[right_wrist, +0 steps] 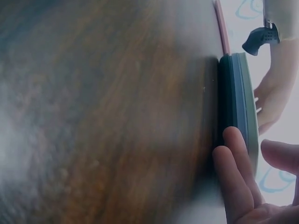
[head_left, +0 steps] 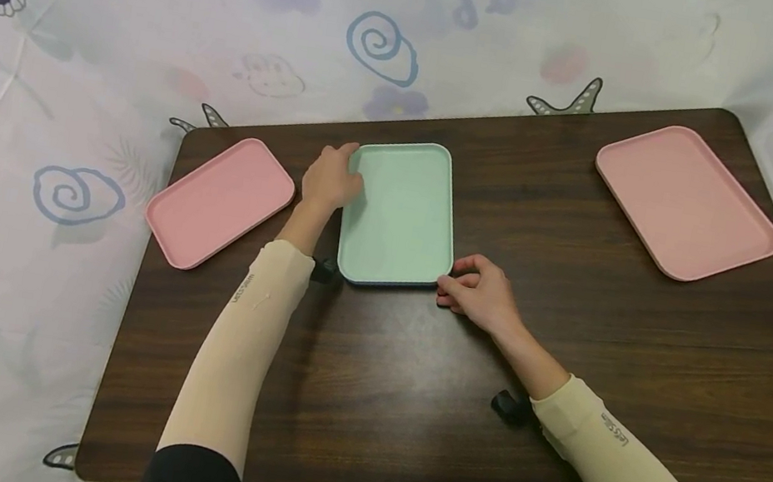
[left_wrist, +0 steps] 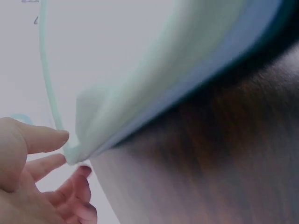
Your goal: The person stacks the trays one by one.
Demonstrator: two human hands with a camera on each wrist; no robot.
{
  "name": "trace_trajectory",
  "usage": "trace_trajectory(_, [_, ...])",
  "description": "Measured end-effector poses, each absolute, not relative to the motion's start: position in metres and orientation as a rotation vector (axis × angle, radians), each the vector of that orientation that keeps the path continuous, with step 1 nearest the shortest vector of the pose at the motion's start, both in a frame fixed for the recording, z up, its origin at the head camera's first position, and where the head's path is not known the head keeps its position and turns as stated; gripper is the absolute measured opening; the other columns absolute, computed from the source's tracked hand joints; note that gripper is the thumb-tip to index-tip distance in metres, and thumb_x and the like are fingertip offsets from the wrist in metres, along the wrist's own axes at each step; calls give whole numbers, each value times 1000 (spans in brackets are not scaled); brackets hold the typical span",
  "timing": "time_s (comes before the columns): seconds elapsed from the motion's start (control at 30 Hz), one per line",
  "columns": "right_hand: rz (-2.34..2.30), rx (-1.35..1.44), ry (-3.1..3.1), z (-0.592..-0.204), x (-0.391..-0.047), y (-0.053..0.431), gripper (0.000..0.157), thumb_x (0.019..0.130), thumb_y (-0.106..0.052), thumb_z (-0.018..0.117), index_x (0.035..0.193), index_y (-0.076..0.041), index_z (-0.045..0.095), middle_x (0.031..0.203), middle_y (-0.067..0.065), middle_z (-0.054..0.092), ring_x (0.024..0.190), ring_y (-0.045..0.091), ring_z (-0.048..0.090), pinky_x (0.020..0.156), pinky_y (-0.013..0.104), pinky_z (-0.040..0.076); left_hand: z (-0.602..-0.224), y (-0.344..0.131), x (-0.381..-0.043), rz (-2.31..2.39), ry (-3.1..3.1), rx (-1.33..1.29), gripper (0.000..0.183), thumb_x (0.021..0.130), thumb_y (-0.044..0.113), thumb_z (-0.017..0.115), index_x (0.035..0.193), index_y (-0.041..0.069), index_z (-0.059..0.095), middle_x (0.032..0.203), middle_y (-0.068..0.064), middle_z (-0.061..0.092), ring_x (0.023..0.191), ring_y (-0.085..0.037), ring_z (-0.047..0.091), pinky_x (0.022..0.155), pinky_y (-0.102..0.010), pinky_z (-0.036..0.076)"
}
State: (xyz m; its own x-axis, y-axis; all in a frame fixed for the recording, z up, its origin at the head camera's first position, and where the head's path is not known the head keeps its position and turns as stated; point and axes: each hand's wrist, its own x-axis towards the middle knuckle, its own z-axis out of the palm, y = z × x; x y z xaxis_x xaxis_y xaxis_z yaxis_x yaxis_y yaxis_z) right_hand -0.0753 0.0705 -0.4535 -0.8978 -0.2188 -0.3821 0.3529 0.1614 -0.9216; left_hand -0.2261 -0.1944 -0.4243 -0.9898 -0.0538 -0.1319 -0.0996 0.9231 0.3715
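Note:
A light green rectangular tray (head_left: 402, 214) is the top of a stack on the dark wooden table. Beneath it, the edges of a blue tray (right_wrist: 239, 100) and a dark teal tray (right_wrist: 227, 100) show in the right wrist view. My left hand (head_left: 329, 180) is at the stack's far left corner, its thumb over the green rim and its fingers outside the corner. At the near right corner is my right hand (head_left: 480, 294), with extended fingers (right_wrist: 233, 172) against the stack's side. Its thumb stands apart from them, above the green tray's level.
A pink tray (head_left: 220, 204) lies left of the stack, close to my left wrist. Another, larger pink tray (head_left: 688, 203) is at the far right of the table (head_left: 390, 410). A patterned cloth (head_left: 166, 4) hangs behind the table.

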Motion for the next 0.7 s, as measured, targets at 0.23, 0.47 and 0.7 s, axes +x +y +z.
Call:
trace_trajectory(0.23, [-1804, 104, 1966, -450, -75, 81, 43, 95, -16, 65, 127, 6, 48, 101, 26, 69, 83, 31, 72, 71, 37, 57, -417, -173, -224, 403, 3074, -81, 58, 97, 28, 53, 152, 20, 37, 135, -17, 37, 114, -33, 38, 80, -46, 42])
trace_trajectory(0.47, [-1849, 131, 1977, -445, -77, 110, 46, 98, -20, 62, 130, 7, 46, 100, 26, 69, 80, 29, 72, 69, 36, 57, -395, -127, -210, 370, 3272, 306, 49, 97, 27, 56, 145, 20, 49, 127, -12, 50, 106, -30, 45, 76, -43, 40])
trace_trajectory(0.7, [-2008, 306, 1992, -438, -86, 180, 34, 97, -24, 63, 117, 2, 52, 76, 6, 72, 63, 17, 71, 60, 30, 57, -379, -66, -187, 614, 3221, 681, 39, 96, 19, 56, 134, 20, 61, 100, 0, 63, 70, -14, 54, 54, -30, 42])
